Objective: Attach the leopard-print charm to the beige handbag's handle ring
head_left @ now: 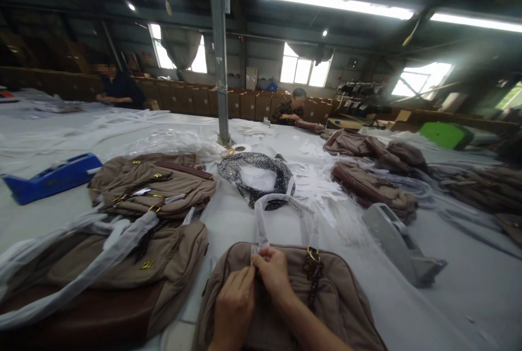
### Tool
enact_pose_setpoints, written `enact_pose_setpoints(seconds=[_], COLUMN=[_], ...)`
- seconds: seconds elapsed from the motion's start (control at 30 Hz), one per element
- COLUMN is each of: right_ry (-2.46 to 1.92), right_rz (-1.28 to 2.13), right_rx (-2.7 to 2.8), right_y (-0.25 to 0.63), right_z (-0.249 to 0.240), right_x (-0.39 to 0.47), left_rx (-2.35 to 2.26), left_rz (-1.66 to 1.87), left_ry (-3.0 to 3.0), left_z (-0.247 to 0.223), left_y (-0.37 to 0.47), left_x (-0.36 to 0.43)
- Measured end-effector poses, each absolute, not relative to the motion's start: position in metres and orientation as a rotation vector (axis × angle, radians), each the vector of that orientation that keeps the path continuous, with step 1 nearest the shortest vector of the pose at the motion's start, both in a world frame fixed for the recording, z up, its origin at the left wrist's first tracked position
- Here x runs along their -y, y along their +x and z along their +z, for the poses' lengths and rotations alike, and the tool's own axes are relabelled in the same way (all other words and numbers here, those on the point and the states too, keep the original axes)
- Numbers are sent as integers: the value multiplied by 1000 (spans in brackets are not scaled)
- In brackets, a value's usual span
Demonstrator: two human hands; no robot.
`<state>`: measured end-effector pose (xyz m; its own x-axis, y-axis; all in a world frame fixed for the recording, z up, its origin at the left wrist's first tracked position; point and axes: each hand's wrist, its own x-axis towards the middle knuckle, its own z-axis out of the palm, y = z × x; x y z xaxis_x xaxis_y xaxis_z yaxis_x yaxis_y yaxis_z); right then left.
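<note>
A taupe fabric handbag [342,296] stands right in front of me, its raised handle [261,220] covered in white wrapping. My left hand [236,302] is closed, fingertips pinched at the lower left end of this handle. Pressed against it, my right hand [273,272] pinches the same wrapped end with thumb and fingers. The fingers partly hide the spot they hold. A dark braided charm [313,269] hangs from a gold ring on the bag's right side. To the left lies a similar bag with a brown base [93,313] and wrapped handles [101,261].
Another taupe bag [163,182] lies behind the left one, beside a blue tape dispenser [53,177]. A grey dispenser [403,245] sits at right. Ahead are a black-and-white patterned coil [256,174], a metal post [220,52] and more bags [371,188]. Two people work across the table.
</note>
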<state>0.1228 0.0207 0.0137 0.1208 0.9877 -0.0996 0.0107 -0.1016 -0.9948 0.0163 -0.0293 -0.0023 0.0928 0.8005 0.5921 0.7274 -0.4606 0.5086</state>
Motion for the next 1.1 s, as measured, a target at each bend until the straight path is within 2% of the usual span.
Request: enact_pose_setpoints(seconds=[0.13, 0.3, 0.5, 0.67, 0.83, 0.93, 1.1], right_ry=[-1285, -1235, -1286, -1694, -1964, -1896, -1608], right_rz=[1226, 1118, 953, 555, 367, 453, 950], right_rx=[1092, 1294, 1443, 1295, 1480, 1471, 1396], right_y=[125, 123, 169, 250, 265, 259, 258], right_z=[16, 27, 63, 77, 55, 50, 51], right_x=[-16, -9, -3, 20, 45, 48, 53], left_rx=[-1630, -1760, -1770, -1822, -1751, -1746, -1874], left_rz=[1332, 1264, 1208, 1061, 920, 884, 854], left_ry=[2022, 1568, 1441, 1457, 1721, 1729, 1530], left_z=[4, 11, 20, 28, 25, 19, 14], left_y=[16, 14, 12, 15, 17, 11, -15], left_x=[29, 24, 18, 16, 14, 16, 26])
